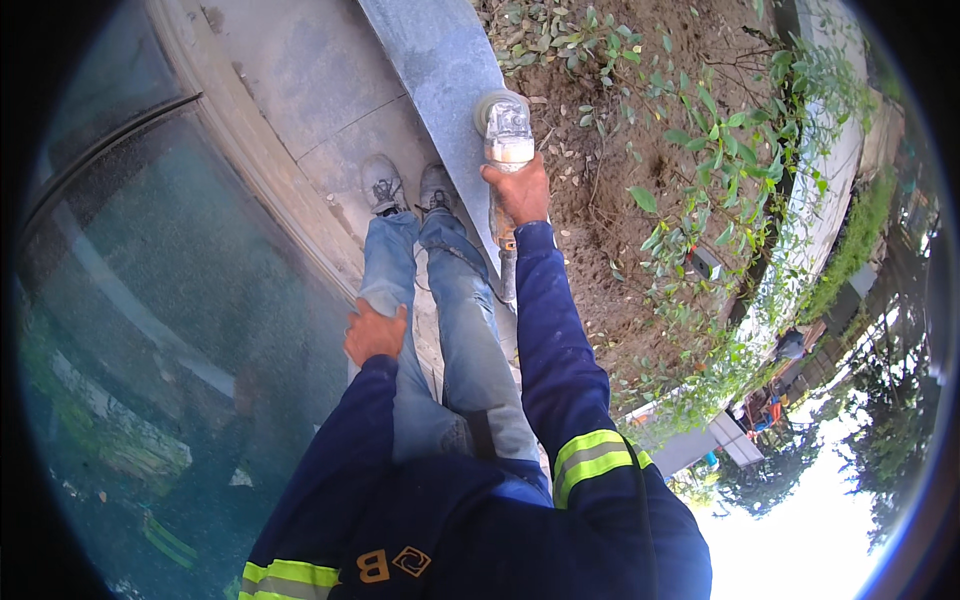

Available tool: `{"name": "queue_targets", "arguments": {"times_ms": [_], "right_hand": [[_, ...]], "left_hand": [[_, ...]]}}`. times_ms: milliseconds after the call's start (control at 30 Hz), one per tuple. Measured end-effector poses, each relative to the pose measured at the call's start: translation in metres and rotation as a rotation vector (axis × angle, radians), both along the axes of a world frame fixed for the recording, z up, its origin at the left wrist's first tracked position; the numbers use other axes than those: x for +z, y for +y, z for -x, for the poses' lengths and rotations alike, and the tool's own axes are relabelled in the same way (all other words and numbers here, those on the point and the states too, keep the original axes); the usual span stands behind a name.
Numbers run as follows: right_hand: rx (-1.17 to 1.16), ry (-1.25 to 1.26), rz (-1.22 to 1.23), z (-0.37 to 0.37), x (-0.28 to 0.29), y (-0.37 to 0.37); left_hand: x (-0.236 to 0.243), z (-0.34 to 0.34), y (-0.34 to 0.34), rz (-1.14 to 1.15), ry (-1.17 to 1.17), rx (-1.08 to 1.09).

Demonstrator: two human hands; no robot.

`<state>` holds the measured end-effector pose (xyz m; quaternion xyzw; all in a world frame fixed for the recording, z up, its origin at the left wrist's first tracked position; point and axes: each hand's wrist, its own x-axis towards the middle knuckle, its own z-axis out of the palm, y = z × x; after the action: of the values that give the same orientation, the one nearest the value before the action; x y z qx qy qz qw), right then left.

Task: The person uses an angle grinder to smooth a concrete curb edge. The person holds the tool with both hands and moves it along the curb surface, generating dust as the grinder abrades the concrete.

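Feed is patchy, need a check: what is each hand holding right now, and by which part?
The right hand grips an angle grinder around its body, just behind the disc head, which sits on the grey metal edging. The left hand holds nothing; it rests on the left thigh.

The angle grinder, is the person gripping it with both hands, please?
No, only the right hand grips the angle grinder at the metal edge; the left hand rests on the left thigh of the jeans.

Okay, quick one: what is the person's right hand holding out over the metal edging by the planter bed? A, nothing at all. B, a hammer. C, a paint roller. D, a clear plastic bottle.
D: the right hand grips a clear plastic bottle by its lower part, above the grey metal edging beside the soil bed.
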<state>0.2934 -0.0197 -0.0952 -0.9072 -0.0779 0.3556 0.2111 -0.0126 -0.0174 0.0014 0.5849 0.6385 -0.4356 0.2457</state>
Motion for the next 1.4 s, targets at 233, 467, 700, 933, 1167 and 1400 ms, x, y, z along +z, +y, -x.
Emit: {"name": "queue_targets", "arguments": {"times_ms": [233, 467, 700, 933, 1167, 1400], "right_hand": [[0.171, 0.065, 0.046, 0.007, 0.007, 0.04], [0.075, 0.021, 0.048, 0.014, 0.01, 0.003], [0.122, -0.008, -0.053, 0.002, 0.003, 0.027], [0.114, 0.058, 0.073, 0.029, 0.011, 0.017], [0.031, -0.017, -0.037, 0.006, -0.002, 0.004], [0.148, 0.012, 0.041, 0.01, 0.003, 0.04]], "left_hand": [[-0.005, 0.003, 0.002, -0.006, -0.007, -0.016], [-0.002, 0.003, 0.005, 0.012, -0.004, 0.008], [0.002, -0.003, 0.013, 0.043, 0.016, 0.029], [0.004, -0.003, 0.016, 0.042, 0.026, 0.027], [-0.002, 0.005, 0.009, 0.019, 0.01, 0.0], [-0.001, 0.0, 0.011, 0.018, 0.01, -0.006]]}}
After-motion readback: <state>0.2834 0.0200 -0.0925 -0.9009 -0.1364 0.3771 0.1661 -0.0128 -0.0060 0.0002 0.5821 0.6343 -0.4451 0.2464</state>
